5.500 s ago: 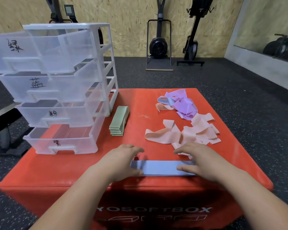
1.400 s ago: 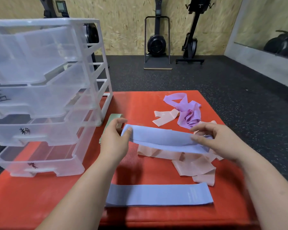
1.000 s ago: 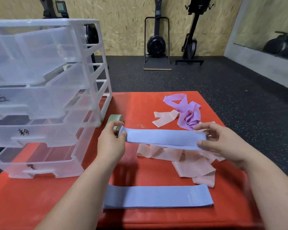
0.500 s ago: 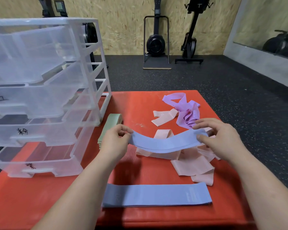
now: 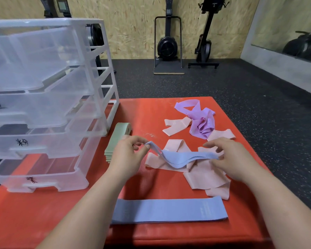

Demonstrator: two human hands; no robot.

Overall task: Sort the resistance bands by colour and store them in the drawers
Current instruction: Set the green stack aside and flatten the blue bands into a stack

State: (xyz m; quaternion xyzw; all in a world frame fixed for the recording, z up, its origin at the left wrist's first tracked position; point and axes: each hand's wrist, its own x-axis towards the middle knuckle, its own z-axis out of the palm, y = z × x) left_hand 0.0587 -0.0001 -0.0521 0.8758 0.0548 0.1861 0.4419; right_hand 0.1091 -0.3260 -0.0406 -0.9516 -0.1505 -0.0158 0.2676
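A blue resistance band (image 5: 182, 158) sags in the air between my hands above the red box. My left hand (image 5: 128, 155) pinches its left end and my right hand (image 5: 232, 159) holds its right end. Another blue band (image 5: 169, 210) lies flat near the box's front edge. A folded stack of green bands (image 5: 116, 141) lies beside the clear plastic drawer unit (image 5: 43, 105), whose labelled drawers stand pulled out. Loose pink bands (image 5: 203, 171) lie under my hands. A crumpled purple band (image 5: 199, 119) lies farther back.
The red foam box (image 5: 43, 218) carries everything; its right and front edges drop to a black rubber floor (image 5: 258, 105). Exercise machines (image 5: 168, 45) stand against the wooden back wall. A mirror (image 5: 294, 29) is on the right.
My hands have come closer together and lower, so the blue band between them hangs slacker and sags in the middle. The flat blue band has not moved.
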